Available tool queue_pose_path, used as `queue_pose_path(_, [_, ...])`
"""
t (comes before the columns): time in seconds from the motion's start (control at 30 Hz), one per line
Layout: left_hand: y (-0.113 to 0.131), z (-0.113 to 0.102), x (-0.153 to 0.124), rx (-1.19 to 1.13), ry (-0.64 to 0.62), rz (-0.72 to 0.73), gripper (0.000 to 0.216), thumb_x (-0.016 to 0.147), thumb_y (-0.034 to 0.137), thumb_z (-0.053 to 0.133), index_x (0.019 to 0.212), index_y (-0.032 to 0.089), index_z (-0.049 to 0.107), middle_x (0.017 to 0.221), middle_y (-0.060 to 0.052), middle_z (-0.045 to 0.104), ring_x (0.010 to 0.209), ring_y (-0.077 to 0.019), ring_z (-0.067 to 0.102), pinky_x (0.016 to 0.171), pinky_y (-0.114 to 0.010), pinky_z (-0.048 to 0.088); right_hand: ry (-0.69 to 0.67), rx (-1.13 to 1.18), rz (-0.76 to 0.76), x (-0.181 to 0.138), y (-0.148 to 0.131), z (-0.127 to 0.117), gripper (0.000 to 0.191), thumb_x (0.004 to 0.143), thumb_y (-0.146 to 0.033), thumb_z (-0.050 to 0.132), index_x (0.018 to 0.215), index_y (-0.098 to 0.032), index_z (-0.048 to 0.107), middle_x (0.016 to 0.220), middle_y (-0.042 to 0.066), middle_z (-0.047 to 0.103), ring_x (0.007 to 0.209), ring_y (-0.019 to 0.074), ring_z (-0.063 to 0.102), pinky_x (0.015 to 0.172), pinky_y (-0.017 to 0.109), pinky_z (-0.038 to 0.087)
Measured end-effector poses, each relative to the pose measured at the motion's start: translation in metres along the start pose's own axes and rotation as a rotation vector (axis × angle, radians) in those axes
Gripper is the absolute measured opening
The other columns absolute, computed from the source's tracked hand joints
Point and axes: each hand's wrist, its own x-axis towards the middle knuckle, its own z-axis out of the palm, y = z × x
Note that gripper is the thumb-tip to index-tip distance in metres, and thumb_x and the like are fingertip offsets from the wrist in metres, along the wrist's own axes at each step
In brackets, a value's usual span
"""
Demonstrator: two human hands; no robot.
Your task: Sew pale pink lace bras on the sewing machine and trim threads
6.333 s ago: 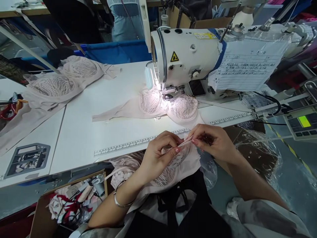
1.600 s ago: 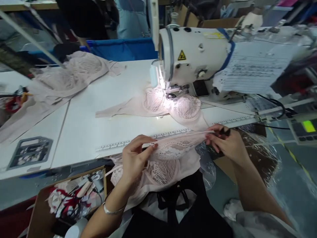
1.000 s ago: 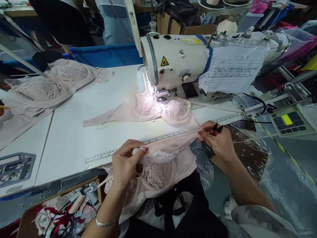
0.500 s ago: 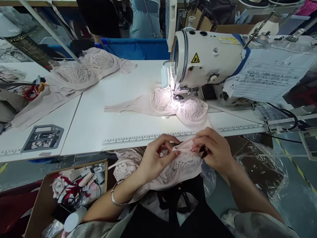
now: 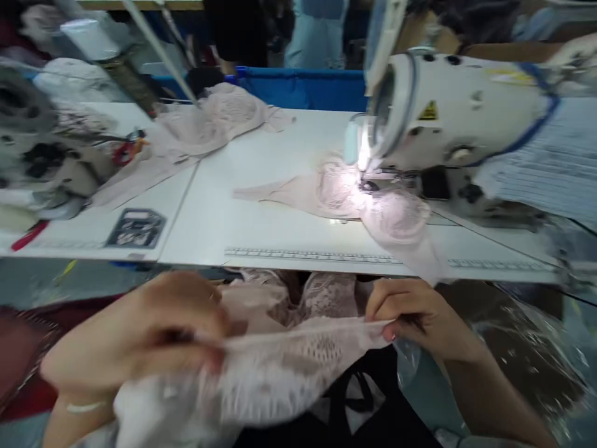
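Note:
My left hand (image 5: 140, 336) and my right hand (image 5: 410, 314) hold a pale pink lace bra (image 5: 289, 354) stretched between them over my lap, below the table's front edge. The left hand is blurred by motion but is closed on the bra's left end. The right hand pinches the bra's right edge with thumb and fingers. A second pink lace bra (image 5: 345, 199) lies on the white table (image 5: 261, 218) under the needle of the white sewing machine (image 5: 448, 124), lit by its lamp.
A heap of pink bras (image 5: 209, 124) lies at the back left of the table, with red-handled scissors (image 5: 125, 149) beside it. A paper sheet (image 5: 550, 168) hangs on the machine. Clear plastic (image 5: 527, 348) lies at my right. A blue bin (image 5: 303, 87) stands behind.
My hands have dropped lower and spread apart, stretching the bra wide. The left hand has swung out to the left. The view has shifted left and blurred.

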Motion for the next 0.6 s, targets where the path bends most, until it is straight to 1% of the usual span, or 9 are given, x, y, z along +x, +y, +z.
queue_pose_path(0.07, [-0.014,-0.011,-0.006,0.156,0.006,-0.362,0.028,0.097,0.032,0.056,0.075,0.023,0.069,0.063,0.002,0.068,0.054,-0.0113,0.058,0.054,-0.023,0.042,0.084,0.068,0.168,0.012,0.017,0.016,0.031,0.099,-0.036,0.059,0.076,-0.020,0.072,0.067,0.001,0.067,0.051,0.0113,0.057,0.049,0.023,0.046])
queue_pose_path(0.1, [-0.025,-0.015,-0.008,0.240,0.007,-0.500,0.029,0.096,0.031,0.053,0.076,0.021,0.071,0.067,0.000,0.070,0.057,-0.0117,0.058,0.056,-0.024,0.042,0.123,0.061,0.266,0.019,0.025,0.026,0.034,0.100,-0.039,0.056,0.077,-0.020,0.072,0.061,0.000,0.064,0.046,0.0112,0.054,0.046,0.024,0.043])
queue_pose_path(0.13, [-0.038,-0.018,-0.010,0.302,0.015,-0.582,0.028,0.096,0.029,0.050,0.083,0.021,0.074,0.077,-0.002,0.074,0.064,-0.0130,0.062,0.061,-0.024,0.043,0.157,0.029,0.352,0.027,0.034,0.036,0.035,0.099,-0.042,0.055,0.079,-0.020,0.072,0.057,-0.001,0.061,0.043,0.0115,0.051,0.044,0.024,0.041])
queue_pose_path(0.2, [-0.065,-0.020,-0.013,0.318,-0.030,-0.656,0.028,0.092,0.022,0.046,0.092,0.020,0.074,0.093,-0.005,0.077,0.081,-0.0161,0.067,0.072,-0.025,0.045,0.217,-0.103,0.444,0.042,0.050,0.057,0.031,0.097,-0.044,0.054,0.086,-0.020,0.072,0.052,-0.003,0.058,0.041,0.0136,0.051,0.044,0.026,0.039])
queue_pose_path(0.27, [-0.087,-0.019,-0.015,0.378,-0.015,-0.791,0.028,0.091,0.019,0.043,0.093,0.019,0.071,0.091,-0.007,0.075,0.081,-0.0179,0.066,0.071,-0.027,0.044,0.259,-0.293,0.432,0.056,0.063,0.075,0.025,0.094,-0.040,0.054,0.091,-0.020,0.068,0.056,-0.002,0.062,0.046,0.0165,0.057,0.048,0.027,0.040])
queue_pose_path(0.33, [-0.102,-0.017,-0.016,0.427,0.066,-0.919,0.023,0.091,0.018,0.045,0.094,0.018,0.067,0.085,-0.007,0.072,0.075,-0.0184,0.063,0.067,-0.028,0.042,0.288,-0.518,0.367,0.066,0.073,0.087,0.017,0.091,-0.034,0.054,0.090,-0.021,0.064,0.065,0.002,0.068,0.055,0.0196,0.063,0.053,0.028,0.039])
queue_pose_path(0.4, [-0.111,-0.017,-0.015,0.433,0.140,-0.961,0.016,0.090,0.019,0.048,0.095,0.017,0.063,0.083,-0.007,0.071,0.074,-0.0185,0.061,0.065,-0.027,0.041,0.286,-0.726,0.308,0.073,0.080,0.094,0.012,0.089,-0.029,0.054,0.086,-0.021,0.062,0.070,0.004,0.070,0.064,0.0224,0.065,0.056,0.028,0.035])
queue_pose_path(0.47, [-0.117,-0.018,-0.015,0.420,0.153,-0.942,0.012,0.090,0.020,0.051,0.094,0.018,0.062,0.083,-0.006,0.069,0.075,-0.0185,0.060,0.065,-0.027,0.040,0.285,-0.859,0.280,0.079,0.084,0.096,0.011,0.089,-0.028,0.054,0.085,-0.020,0.061,0.071,0.005,0.069,0.068,0.0232,0.065,0.056,0.028,0.031])
queue_pose_path(0.6, [-0.124,-0.023,-0.016,0.400,0.137,-0.933,0.009,0.090,0.021,0.053,0.093,0.018,0.061,0.082,-0.006,0.068,0.074,-0.0178,0.059,0.063,-0.026,0.038,0.275,-0.937,0.284,0.084,0.086,0.096,0.010,0.090,-0.027,0.054,0.085,-0.020,0.059,0.071,0.004,0.067,0.068,0.0218,0.063,0.056,0.027,0.028])
